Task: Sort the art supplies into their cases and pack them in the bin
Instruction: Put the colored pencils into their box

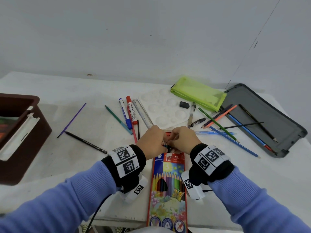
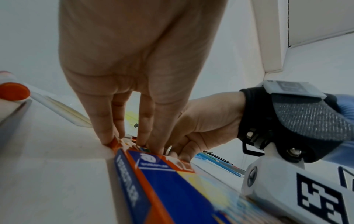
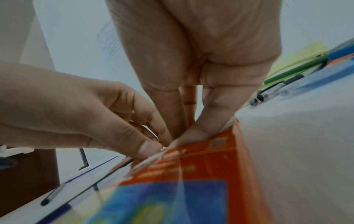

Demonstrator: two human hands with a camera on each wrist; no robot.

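A colourful cardboard coloured-pencil box (image 1: 168, 190) lies flat on the white table near its front edge, with its far end open. Coloured pencil ends (image 1: 165, 145) show at that mouth. My left hand (image 1: 161, 140) and right hand (image 1: 175, 139) meet there. In the left wrist view my left hand (image 2: 132, 139) has its fingertips down on the end of the box (image 2: 172, 181), and the right hand (image 2: 191, 136) curls round its right edge. In the right wrist view my right hand (image 3: 184, 136) pinches the box (image 3: 201, 174) top, and the left hand (image 3: 149, 145) pinches the flap edge.
A brown bin (image 1: 38, 125) stands at the left. Behind the hands lie a red marker (image 1: 131, 110), a blue marker (image 1: 124, 113), a ruler (image 1: 143, 113) and a white palette (image 1: 165, 108). A green mesh pouch (image 1: 198, 93), a grey lid (image 1: 269, 118) and several loose pencils (image 1: 223, 125) are at the right.
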